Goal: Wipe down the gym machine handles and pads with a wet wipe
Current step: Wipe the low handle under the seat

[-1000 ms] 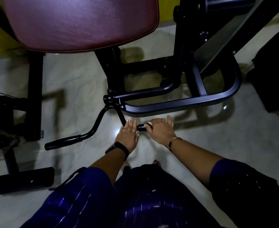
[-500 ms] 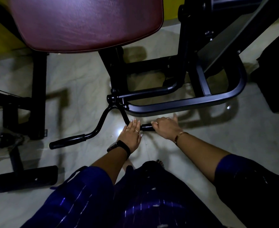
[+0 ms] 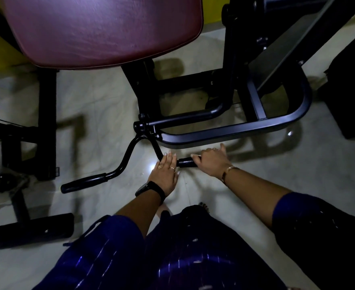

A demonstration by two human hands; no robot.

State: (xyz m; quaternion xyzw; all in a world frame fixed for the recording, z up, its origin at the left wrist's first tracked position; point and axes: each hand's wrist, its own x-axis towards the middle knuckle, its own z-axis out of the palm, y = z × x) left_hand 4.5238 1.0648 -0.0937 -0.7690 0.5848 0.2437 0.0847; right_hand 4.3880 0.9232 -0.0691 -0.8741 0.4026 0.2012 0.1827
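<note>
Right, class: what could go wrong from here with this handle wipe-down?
The bar meets the frame at one joint, so it may swing under the left hand and right hand. The far grip lies beyond both hands and could get skipped. Toes sit near the hands, so a slipping bar might hit them.

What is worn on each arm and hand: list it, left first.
Left hand: two rings on the fingers, a black watch on the wrist. Right hand: a thin gold bangle on the wrist. Both arms come out of dark blue sleeves, the left with fine pale stripes.
</note>
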